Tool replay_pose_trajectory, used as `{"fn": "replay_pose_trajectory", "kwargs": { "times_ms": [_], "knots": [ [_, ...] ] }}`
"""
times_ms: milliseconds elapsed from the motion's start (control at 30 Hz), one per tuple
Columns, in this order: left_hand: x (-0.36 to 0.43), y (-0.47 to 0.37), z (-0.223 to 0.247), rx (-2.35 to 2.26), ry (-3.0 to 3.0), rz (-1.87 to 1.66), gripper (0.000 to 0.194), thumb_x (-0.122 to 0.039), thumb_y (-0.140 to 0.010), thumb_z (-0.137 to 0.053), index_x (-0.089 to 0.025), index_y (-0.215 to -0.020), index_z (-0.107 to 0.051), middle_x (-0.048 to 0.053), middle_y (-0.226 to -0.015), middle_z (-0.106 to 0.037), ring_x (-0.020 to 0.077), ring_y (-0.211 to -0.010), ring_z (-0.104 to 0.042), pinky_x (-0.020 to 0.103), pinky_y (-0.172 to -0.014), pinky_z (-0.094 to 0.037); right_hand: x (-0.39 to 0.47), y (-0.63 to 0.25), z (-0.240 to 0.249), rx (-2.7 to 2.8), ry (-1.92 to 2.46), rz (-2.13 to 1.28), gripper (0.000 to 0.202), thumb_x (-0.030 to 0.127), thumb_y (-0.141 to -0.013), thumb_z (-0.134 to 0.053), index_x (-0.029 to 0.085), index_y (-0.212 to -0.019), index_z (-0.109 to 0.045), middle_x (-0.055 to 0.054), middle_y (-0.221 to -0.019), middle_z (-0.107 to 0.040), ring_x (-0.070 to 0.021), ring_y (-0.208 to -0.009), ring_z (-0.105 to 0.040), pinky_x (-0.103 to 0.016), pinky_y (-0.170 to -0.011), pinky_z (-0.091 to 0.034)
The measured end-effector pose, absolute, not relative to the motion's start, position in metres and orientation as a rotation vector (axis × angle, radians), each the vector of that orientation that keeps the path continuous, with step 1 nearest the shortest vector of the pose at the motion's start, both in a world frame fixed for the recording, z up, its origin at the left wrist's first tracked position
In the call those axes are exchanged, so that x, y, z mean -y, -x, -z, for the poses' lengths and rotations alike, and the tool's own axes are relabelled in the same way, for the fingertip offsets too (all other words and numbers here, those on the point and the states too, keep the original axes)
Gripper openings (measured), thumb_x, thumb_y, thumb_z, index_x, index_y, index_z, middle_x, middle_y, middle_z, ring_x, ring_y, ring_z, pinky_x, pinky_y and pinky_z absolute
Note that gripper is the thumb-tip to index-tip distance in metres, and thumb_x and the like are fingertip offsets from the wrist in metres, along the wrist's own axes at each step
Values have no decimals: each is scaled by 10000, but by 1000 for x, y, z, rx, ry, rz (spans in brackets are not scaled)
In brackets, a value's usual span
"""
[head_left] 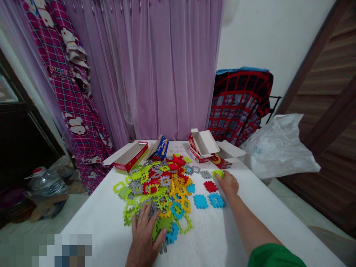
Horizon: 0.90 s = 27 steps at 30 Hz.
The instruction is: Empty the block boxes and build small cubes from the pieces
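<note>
A large heap of gear-edged plastic pieces [155, 185] in green, gray, red, yellow and blue covers the middle of the white table. My left hand [146, 237] lies with fingers spread on the near edge of the heap, over green and gray pieces. To the right of the heap, my right hand [229, 183] has its fingers closed on a lime green piece [217, 173] at table level. Near it lie a gray piece [205, 174], a red piece [210, 186], a solid blue piece [200, 201] and a blue piece with openings [216, 200].
Opened boxes stand along the back: a red and green one [132, 159], a blue one [161, 148] and two red ones [198, 148] [221, 161]. A clear plastic bag [278, 148] hangs at the right edge of the white table [200, 241].
</note>
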<state>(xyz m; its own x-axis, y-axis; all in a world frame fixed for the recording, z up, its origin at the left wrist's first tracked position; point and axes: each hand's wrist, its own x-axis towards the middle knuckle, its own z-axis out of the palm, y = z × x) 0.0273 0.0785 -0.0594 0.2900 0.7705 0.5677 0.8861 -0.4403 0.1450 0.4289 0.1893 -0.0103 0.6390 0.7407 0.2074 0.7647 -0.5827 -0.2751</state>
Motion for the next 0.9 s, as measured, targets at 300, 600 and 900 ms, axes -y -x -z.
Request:
{"fn": "replay_pose_trajectory", "kwargs": {
  "times_ms": [300,600,900],
  "knots": [
    [-76,-27,51,1627,2422,865,414,-384,-895,-521,-274,-1287,-598,117,-1522,-427,320,-1416,-358,610,-1123,-234,-191,-418,11,1261,2576,219,509,545,-871,-522,160,-1186,-628,-153,-1125,-667,-301,-1051,-599,-385,-819,-455],
    [-78,-23,54,1574,2424,828,420,-395,-890,-527,-285,-1290,-596,120,-1516,-434,331,-1397,-385,624,-1091,-288,-191,-421,16,1213,2558,195,522,545,-859,-528,157,-1196,-614,-159,-1124,-656,-308,-1064,-585,-399,-842,-427],
    [-77,-24,54,1578,2414,827,420,-378,-889,-539,-278,-1293,-597,122,-1512,-439,330,-1403,-376,610,-1103,-278,-184,-413,8,1175,2566,193,503,546,-855,-521,145,-1135,-637,-179,-1099,-653,-322,-1049,-590,-422,-838,-436]
  ]
}}
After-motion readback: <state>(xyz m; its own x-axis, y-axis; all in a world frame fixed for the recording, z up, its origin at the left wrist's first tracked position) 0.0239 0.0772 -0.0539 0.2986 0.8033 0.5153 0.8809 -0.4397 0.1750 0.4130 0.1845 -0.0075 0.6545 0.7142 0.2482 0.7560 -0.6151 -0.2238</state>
